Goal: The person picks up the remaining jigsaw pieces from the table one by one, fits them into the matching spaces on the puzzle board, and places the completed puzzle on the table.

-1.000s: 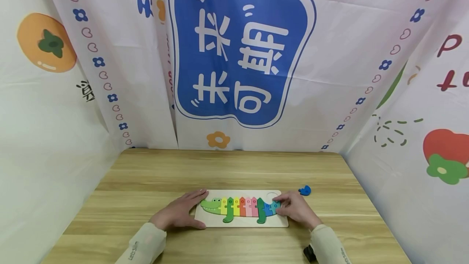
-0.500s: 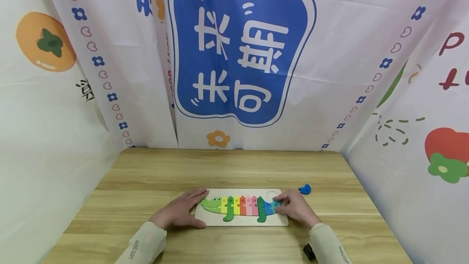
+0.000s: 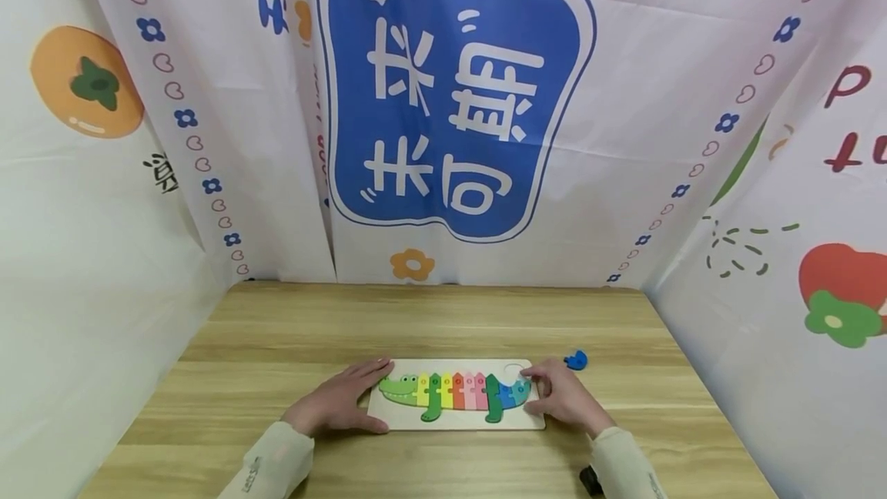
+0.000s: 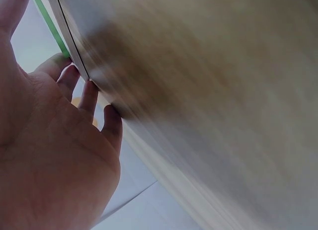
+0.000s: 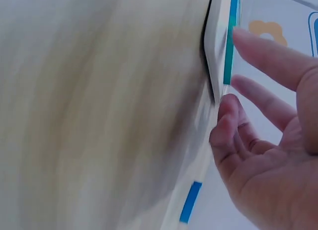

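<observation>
A pale wooden puzzle board (image 3: 457, 420) lies near the table's front edge, holding a crocodile made of coloured pieces (image 3: 450, 391). My left hand (image 3: 339, 400) rests flat on the board's left end by the green head, fingers straight; in the left wrist view its fingertips (image 4: 87, 93) touch the board's edge (image 4: 74, 51). My right hand (image 3: 563, 397) lies at the board's right end with relaxed fingers beside the teal tail piece (image 3: 521, 388), holding nothing. In the right wrist view the fingers (image 5: 258, 51) reach to the teal piece (image 5: 231, 41). A round recess (image 3: 514, 369) above the tail is bare.
A loose blue piece (image 3: 576, 361) lies on the wooden table (image 3: 443, 322) just right of the board, also in the right wrist view (image 5: 190, 201). Printed cloth walls (image 3: 450, 98) close in the back and both sides.
My right hand has drawn slightly to the right, its fingertips easing off the teal tail piece. The left hand and the board have stayed put.
</observation>
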Tool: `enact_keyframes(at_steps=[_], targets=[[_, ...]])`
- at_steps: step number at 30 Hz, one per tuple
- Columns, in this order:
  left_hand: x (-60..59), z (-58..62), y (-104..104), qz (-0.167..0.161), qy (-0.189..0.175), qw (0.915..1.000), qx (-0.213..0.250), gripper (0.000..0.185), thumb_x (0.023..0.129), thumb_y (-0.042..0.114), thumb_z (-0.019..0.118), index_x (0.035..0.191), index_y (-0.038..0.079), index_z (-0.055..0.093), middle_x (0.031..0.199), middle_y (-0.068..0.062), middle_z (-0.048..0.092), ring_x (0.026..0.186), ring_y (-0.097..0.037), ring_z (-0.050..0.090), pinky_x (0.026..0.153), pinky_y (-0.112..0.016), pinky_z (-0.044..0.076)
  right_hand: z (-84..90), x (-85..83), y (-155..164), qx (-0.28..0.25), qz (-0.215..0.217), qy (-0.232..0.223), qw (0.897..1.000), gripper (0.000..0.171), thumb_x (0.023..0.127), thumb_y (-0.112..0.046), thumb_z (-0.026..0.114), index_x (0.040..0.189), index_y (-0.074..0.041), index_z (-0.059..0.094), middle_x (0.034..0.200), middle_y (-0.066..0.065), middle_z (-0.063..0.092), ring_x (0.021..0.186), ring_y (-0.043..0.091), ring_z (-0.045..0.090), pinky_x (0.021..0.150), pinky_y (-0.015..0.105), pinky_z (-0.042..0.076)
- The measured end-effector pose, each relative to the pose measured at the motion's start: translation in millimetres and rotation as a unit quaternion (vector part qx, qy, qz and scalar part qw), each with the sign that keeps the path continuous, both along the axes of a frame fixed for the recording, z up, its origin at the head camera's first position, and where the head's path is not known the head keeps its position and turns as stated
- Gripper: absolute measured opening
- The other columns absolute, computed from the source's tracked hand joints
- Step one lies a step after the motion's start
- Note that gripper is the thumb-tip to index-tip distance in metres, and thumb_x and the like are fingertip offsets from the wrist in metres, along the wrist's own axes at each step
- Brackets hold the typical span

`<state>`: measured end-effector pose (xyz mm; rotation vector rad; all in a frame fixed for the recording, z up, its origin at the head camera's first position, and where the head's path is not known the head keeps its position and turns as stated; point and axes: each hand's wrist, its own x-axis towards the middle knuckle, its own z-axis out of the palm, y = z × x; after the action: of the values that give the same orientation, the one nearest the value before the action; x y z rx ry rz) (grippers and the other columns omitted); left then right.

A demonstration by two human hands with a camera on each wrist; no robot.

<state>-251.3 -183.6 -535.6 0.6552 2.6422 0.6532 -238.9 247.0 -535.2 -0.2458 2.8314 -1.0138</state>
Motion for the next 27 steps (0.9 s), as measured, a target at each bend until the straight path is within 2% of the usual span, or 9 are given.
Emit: enact_keyframes(at_steps=[7,11,14,17,20,22,23,25,27], targets=[[1.6,1.7,0.1,-0.004,-0.003,1.0000,-0.003,0.107,0.080,0.063,0.081,0.165,0.020,0.031,0.172,-0.006,0.027,0.156,-0.042,0.026,0.119,-0.069,0.028,-1.8,6.3,19.7,0.014,0.061,0.012,0.998,0.069,0.077,-0.022,0.093,0.139,-0.008,0.065,0.142,0.012,0.056,0.104,0.023,0.053,0.086,0.040,0.049],[0.4,0.8,0.0,-0.001,-0.002,1.0000,-0.004,0.108,0.080,0.064,0.080,0.165,0.020,0.031,0.172,-0.005,0.028,0.156,-0.041,0.026,0.120,-0.069,0.028,-2.2,6.2,23.1,0.019,0.082,0.017,0.996,0.072,0.078,-0.026,0.093,0.141,-0.006,0.064,0.146,0.016,0.053,0.109,0.025,0.055,0.092,0.046,0.051],[-0.6,-0.7,-0.5,0.002,0.000,1.0000,-0.004,0.108,0.079,0.065,0.080,0.165,0.021,0.031,0.171,-0.004,0.028,0.156,-0.041,0.027,0.120,-0.068,0.029,-1.9,5.2,24.0,0.018,0.080,0.015,0.997,0.071,0.078,-0.027,0.092,0.140,-0.007,0.064,0.144,0.014,0.054,0.105,0.022,0.053,0.088,0.041,0.050],[-0.2,-0.5,-0.8,0.002,-0.001,1.0000,-0.003,0.108,0.079,0.065,0.080,0.165,0.022,0.031,0.172,-0.003,0.027,0.156,-0.040,0.026,0.120,-0.068,0.028,-2.2,1.8,27.7,0.009,0.053,0.017,0.998,0.064,0.082,-0.025,0.089,0.139,-0.008,0.065,0.135,0.011,0.058,0.095,0.019,0.050,0.077,0.030,0.045],[0.2,-0.2,-0.6,0.001,-0.003,1.0000,-0.001,0.108,0.079,0.065,0.081,0.165,0.021,0.030,0.172,-0.004,0.028,0.156,-0.040,0.026,0.120,-0.069,0.029,-0.8,-3.8,36.2,0.012,-0.010,0.047,0.999,0.055,0.089,-0.023,0.084,0.138,-0.007,0.066,0.125,0.013,0.062,0.087,0.019,0.052,0.070,0.029,0.045],[0.3,0.3,-0.4,0.000,-0.004,1.0000,0.000,0.108,0.079,0.065,0.081,0.165,0.021,0.030,0.172,-0.004,0.028,0.156,-0.041,0.026,0.119,-0.069,0.029,0.9,-8.0,44.3,0.026,-0.060,0.073,0.995,0.052,0.092,-0.022,0.080,0.138,-0.003,0.064,0.127,0.021,0.063,0.089,0.025,0.060,0.074,0.036,0.053],[0.4,0.4,-0.4,-0.001,-0.004,1.0000,0.000,0.108,0.080,0.064,0.081,0.165,0.020,0.031,0.172,-0.005,0.028,0.156,-0.041,0.027,0.119,-0.069,0.029,1.9,-10.2,48.5,0.034,-0.085,0.078,0.993,0.052,0.094,-0.022,0.077,0.140,-0.002,0.062,0.129,0.026,0.062,0.096,0.032,0.064,0.081,0.044,0.056],[0.7,1.2,-0.3,0.000,-0.004,1.0000,-0.001,0.108,0.080,0.064,0.080,0.165,0.021,0.031,0.172,-0.004,0.027,0.156,-0.041,0.027,0.119,-0.069,0.029,2.7,-14.9,56.4,0.051,-0.119,0.076,0.989,0.058,0.096,-0.026,0.074,0.143,0.004,0.057,0.136,0.034,0.057,0.109,0.046,0.063,0.092,0.058,0.055],[0.8,0.8,-0.4,0.001,-0.004,1.0000,-0.003,0.107,0.080,0.065,0.080,0.165,0.022,0.031,0.172,-0.004,0.027,0.156,-0.041,0.026,0.119,-0.069,0.029,1.5,-20.5,62.1,0.064,-0.137,0.068,0.986,0.063,0.096,-0.029,0.074,0.142,0.009,0.054,0.135,0.038,0.056,0.117,0.052,0.059,0.098,0.065,0.051]])
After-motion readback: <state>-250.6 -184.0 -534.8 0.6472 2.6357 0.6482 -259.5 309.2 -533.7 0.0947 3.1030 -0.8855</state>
